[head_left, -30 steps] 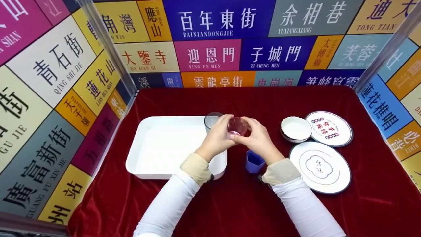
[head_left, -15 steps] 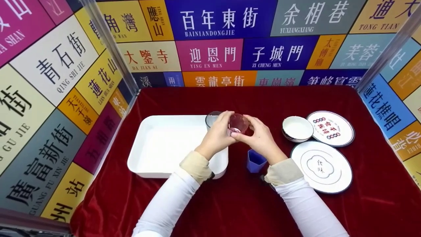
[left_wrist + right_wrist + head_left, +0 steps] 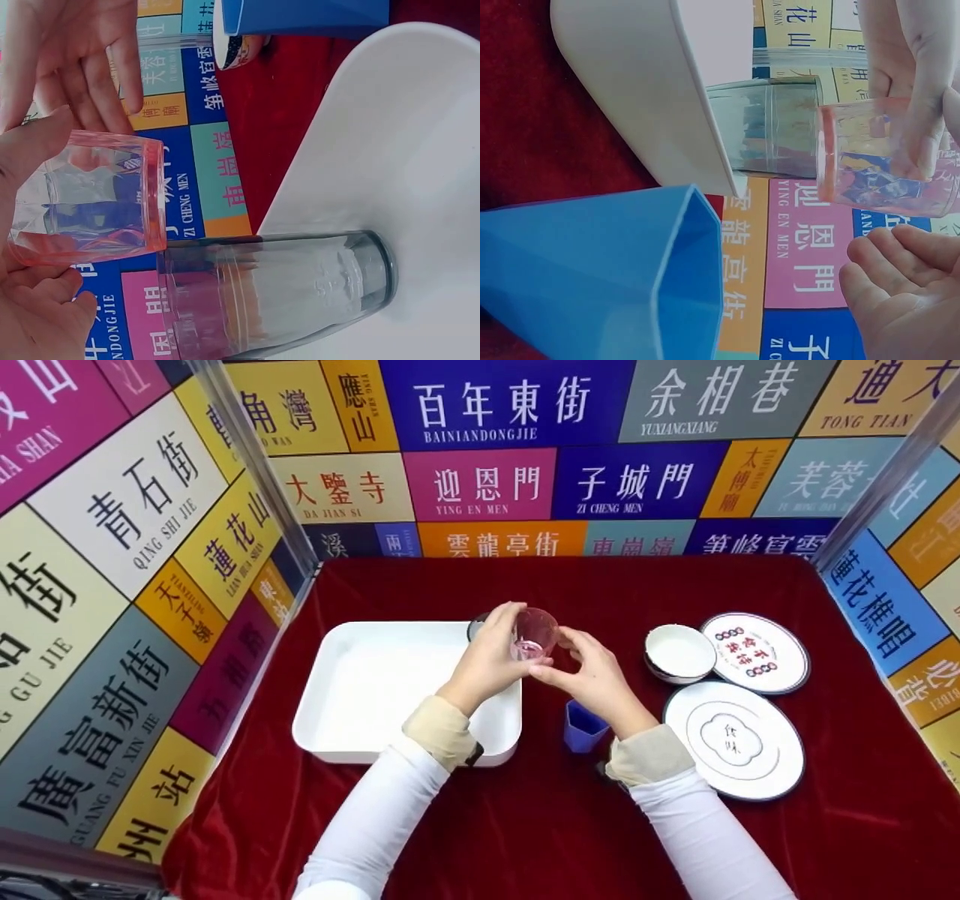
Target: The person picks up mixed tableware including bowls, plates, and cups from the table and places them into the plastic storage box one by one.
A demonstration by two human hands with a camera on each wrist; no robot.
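My left hand [image 3: 491, 656] holds a clear pink-tinted drinking glass [image 3: 535, 630] above the right edge of the white tray [image 3: 319, 750], with the thumb and fingers around its side. My right hand [image 3: 592, 675] is just right of the glass, palm toward it and fingers spread, apart from its wall. Whether the right thumb touches the glass is unclear. Behind my left hand, a taller smoky grey glass [image 3: 277, 292] stands in the tray's corner, and the head view shows little of it. A blue faceted cup [image 3: 583, 727] stands below my right hand.
Farther right, a small white bowl [image 3: 679, 651] stands beside a plate with red lettering [image 3: 757, 652] and a larger white plate [image 3: 739, 772]. Dark red cloth [image 3: 540, 825] covers the table. Walls with colourful signs [image 3: 480, 484] enclose the back and sides.
Both hands held the pink glass before. The right hand has since loosened from it, while the left has raised the glass slightly and shifted it left, toward the grey glass.
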